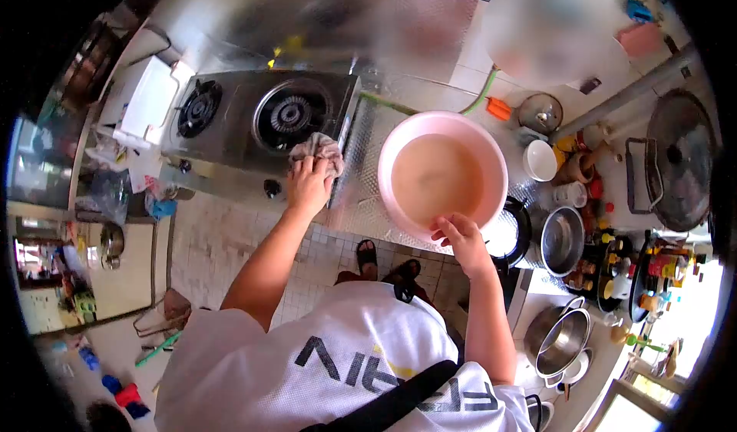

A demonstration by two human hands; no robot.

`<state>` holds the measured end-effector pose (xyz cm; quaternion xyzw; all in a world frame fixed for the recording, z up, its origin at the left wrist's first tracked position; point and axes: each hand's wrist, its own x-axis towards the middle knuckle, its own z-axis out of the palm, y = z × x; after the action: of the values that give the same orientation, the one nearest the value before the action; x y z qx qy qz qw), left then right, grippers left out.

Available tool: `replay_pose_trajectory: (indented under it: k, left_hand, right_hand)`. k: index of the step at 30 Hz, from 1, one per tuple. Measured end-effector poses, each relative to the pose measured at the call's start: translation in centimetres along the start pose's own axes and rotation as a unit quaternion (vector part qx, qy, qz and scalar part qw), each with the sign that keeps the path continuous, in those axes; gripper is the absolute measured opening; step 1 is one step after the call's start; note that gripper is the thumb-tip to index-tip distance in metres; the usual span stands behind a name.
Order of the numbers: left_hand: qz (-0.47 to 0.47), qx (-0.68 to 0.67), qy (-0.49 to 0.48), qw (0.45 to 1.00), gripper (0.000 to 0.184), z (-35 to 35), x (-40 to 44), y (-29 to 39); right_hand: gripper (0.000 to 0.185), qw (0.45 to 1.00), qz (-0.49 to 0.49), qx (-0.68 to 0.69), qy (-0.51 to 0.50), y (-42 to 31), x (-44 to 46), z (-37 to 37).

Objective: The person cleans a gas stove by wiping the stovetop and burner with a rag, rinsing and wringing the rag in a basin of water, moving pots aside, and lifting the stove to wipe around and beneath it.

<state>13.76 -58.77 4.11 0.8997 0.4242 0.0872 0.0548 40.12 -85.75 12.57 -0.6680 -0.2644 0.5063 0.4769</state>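
Observation:
My left hand [309, 184] presses a crumpled grey-brown cloth [322, 153] onto the front right corner of the gas stove [230, 136], beside the right burner [292, 115]. To the right of the stove, a pink basin [390, 194] of cloudy brownish water stands on the silvery counter [355, 206]. My right hand [458, 235] is at the basin's near rim, its fingers curled together. Whether those fingers grip the rim or something small cannot be made out.
Right of the basin are a white bowl [540, 160], a metal bowl [562, 240], a glass lid [540, 113] and several bottles. Steel pots [564, 340] sit at the lower right. A green hose [388, 103] runs behind the basin. A large dark lid [681, 159] stands far right.

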Motion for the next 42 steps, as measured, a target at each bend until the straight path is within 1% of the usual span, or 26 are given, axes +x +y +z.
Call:
replay_pose_trajectory:
  k: [2,5,9,10,11,12,13,14,15,17,18,21,23,24,25,26,27,29,30,32,33,35,36,39,41,42]
  left_hand:
    - [0.01,-0.001,0.02,1.0,0.037,-0.4,-1.3,0.4]
    - [0.026,-0.166,0.043,0.985,0.034,-0.3,-3.1,-0.6]
    - [0.025,-0.282,0.077,0.956,0.029,-2.2,-2.7,-0.1]
    - [-0.037,-0.418,0.03,0.907,0.028,-2.7,-2.4,1.2]
    - [-0.101,-0.538,-0.014,0.837,0.028,-3.8,-2.0,2.0]
    - [-0.11,-0.562,-0.011,0.82,0.029,-5.9,-1.6,4.5]
    - [-0.114,-0.622,0.003,0.775,0.03,-6.6,-1.4,6.1]
    - [-0.102,-0.652,-0.001,0.751,0.031,-7.4,-1.2,7.8]
    - [-0.089,-0.682,-0.004,0.726,0.032,-8.1,-1.0,9.4]
    - [-0.082,-0.688,-0.018,0.721,0.036,-8.3,-0.7,12.7]
    - [-0.053,-0.67,-0.054,0.739,0.038,-8.6,-0.6,14.2]
    - [0.09,-0.629,-0.141,0.759,0.044,-8.6,-0.4,18.9]
    - [0.157,-0.51,-0.189,0.824,0.045,-9.3,0.0,20.8]
    - [0.198,-0.445,-0.148,0.861,0.044,-8.4,0.4,20.8]
    - [0.198,-0.374,-0.139,0.895,0.041,-6.8,0.9,20.3]
    - [0.153,-0.342,-0.163,0.913,0.039,-5.2,1.1,19.6]
    - [0.107,-0.307,-0.183,0.928,0.037,-3.8,1.3,18.8]
    - [0.049,-0.294,-0.218,0.929,0.034,-2.0,1.3,18.0]
    - [0.035,-0.287,-0.231,0.929,0.033,-1.5,1.2,17.8]
    - [0.005,-0.305,-0.251,0.919,0.033,0.4,1.0,17.5]
    - [-0.009,-0.313,-0.231,0.921,0.033,1.4,0.8,17.1]
    - [-0.04,-0.328,-0.193,0.924,0.033,1.0,0.7,17.8]
    - [-0.043,-0.307,-0.171,0.935,0.034,0.6,0.9,18.2]
    - [-0.066,-0.305,-0.15,0.938,0.046,4.7,3.0,18.6]
    - [-0.084,-0.3,-0.178,0.933,0.056,7.9,5.5,19.5]
    - [-0.088,-0.282,-0.186,0.937,0.061,9.2,6.4,20.1]
  right_hand:
    - [0.029,0.999,0.002,0.001,-0.032,0.2,0.3,0.5]
    - [0.03,0.998,-0.004,0.009,-0.066,0.2,0.9,0.5]
    - [0.03,0.995,-0.021,-0.016,-0.094,-0.3,0.7,-0.5]
    - [0.03,0.995,-0.026,-0.003,-0.099,0.5,0.8,-0.8]
    - [0.03,0.995,-0.026,0.003,-0.091,0.4,0.5,-1.3]
    - [0.03,0.996,-0.027,0.01,-0.089,0.1,0.1,-1.6]
    - [0.03,0.995,-0.029,0.018,-0.091,-0.1,0.0,-1.7]
    - [0.035,0.995,-0.002,0.029,-0.1,0.0,0.1,-2.0]
    - [0.037,0.993,-0.017,0.052,-0.102,0.0,0.1,-2.1]
    - [0.044,0.989,-0.045,0.098,-0.099,-0.3,-0.2,-2.3]
    - [0.052,0.984,-0.043,0.148,-0.087,-0.8,-0.7,-2.0]
    - [0.052,0.939,-0.047,0.333,-0.065,-1.1,-0.3,-1.1]
    - [0.053,0.939,-0.058,0.326,-0.092,0.1,1.3,-2.2]
    - [0.052,0.94,-0.03,0.338,-0.04,1.5,3.0,-2.7]
    - [0.05,0.937,-0.001,0.35,0.012,2.7,4.5,-3.2]
    - [0.045,0.965,-0.012,0.257,0.046,1.9,4.7,-3.7]
    - [0.042,0.982,-0.076,0.155,0.081,5.4,8.1,-4.1]
    - [0.052,0.993,-0.031,-0.042,0.107,5.0,9.7,-5.0]
    - [0.057,0.974,-0.074,-0.167,0.133,5.5,10.8,-4.8]
    - [0.067,0.885,-0.156,-0.403,0.174,7.5,13.0,-3.8]
    - [0.068,0.874,-0.133,-0.45,0.128,7.9,13.0,-3.6]
    - [0.071,0.839,-0.086,-0.537,0.032,5.6,10.9,-3.2]
    - [0.067,0.831,-0.067,-0.552,0.019,5.2,10.7,-3.3]
    - [0.068,0.88,0.049,-0.449,0.146,5.2,12.3,-4.0]
    - [0.07,0.878,0.111,-0.43,0.179,5.5,12.8,-4.0]
    - [0.072,0.892,0.072,-0.413,0.171,9.4,14.5,-4.6]
